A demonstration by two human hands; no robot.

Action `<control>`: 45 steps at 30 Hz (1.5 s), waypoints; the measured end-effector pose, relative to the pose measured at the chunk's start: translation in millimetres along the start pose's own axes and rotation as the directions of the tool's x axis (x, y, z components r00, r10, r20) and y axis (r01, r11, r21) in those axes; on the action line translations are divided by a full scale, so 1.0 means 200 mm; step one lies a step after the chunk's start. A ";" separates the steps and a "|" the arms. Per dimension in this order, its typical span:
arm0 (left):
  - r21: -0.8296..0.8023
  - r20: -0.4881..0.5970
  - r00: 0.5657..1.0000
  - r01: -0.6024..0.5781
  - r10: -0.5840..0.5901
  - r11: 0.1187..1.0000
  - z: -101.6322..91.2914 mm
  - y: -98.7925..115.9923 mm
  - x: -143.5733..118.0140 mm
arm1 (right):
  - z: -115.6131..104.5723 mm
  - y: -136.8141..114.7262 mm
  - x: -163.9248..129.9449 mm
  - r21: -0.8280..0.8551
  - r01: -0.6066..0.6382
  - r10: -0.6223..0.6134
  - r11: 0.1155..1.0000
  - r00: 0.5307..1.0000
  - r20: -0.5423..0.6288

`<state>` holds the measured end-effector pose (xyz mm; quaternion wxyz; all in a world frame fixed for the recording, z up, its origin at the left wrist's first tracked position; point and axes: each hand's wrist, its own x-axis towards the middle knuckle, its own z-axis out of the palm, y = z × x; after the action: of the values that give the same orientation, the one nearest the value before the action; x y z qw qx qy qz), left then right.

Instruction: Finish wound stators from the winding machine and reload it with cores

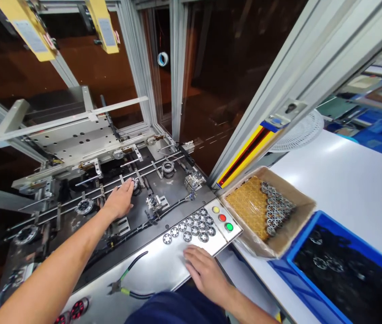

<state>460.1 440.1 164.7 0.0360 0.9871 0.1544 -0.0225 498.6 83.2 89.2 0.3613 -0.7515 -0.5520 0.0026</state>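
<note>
My left hand (120,199) reaches over the machine bed, its fingers stretched forward. The fingertips touch or cover part of a round metal core (136,184) in a fixture; the hand hides some of it. My right hand (207,273) is low over the front steel ledge (164,265), with loosely bent fingers, thumb apart and nothing visible in it. Just beyond it lie several slotted metal ring cores (194,230). Other round parts sit in fixtures along the rails: one on the right (168,168), one on the left (84,206) and one at far left (28,234).
Green-and-black pliers (123,288) and red-wound cores (78,309) lie on the ledge. Yellow, red and green buttons (222,218) are at its right end. A cardboard box (304,202) of cores and a blue bin (299,270) stand right, beside the aluminium frame post (261,94).
</note>
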 end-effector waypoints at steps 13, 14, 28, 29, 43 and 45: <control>-0.166 -0.339 0.926 0.112 -0.164 0.980 -0.20 0.35 -0.46 | 0.27 0.13 0.23 -0.178 0.421 -0.295 0.890 0.827 0.479; -0.189 -0.337 0.930 0.087 -0.148 0.978 -0.18 0.39 -0.59 | 0.26 0.12 0.23 -0.170 0.439 -0.301 0.882 0.804 0.512; -0.945 0.324 0.765 0.240 -0.557 -0.222 0.22 0.60 -1.35 | 0.16 -0.23 0.49 0.122 0.541 -0.489 0.832 0.612 0.621; -0.941 0.320 0.777 0.194 -0.543 -0.278 0.18 0.63 -1.34 | 0.14 -0.33 0.51 0.178 0.545 -0.534 0.820 0.613 0.582; -0.786 0.245 0.765 -0.203 -0.596 -0.584 -0.11 0.73 -1.42 | -0.06 -0.80 0.56 0.538 0.537 -0.585 0.650 0.805 -0.096; -0.815 0.219 0.743 -0.217 -0.632 -0.537 -0.10 0.73 -1.40 | -0.08 -0.81 0.55 0.466 0.566 -0.596 0.680 0.797 -0.098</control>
<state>238.0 218.6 209.6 0.7983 0.3402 0.3416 0.3609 413.5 186.9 232.9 0.4978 -0.4254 -0.7545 0.0454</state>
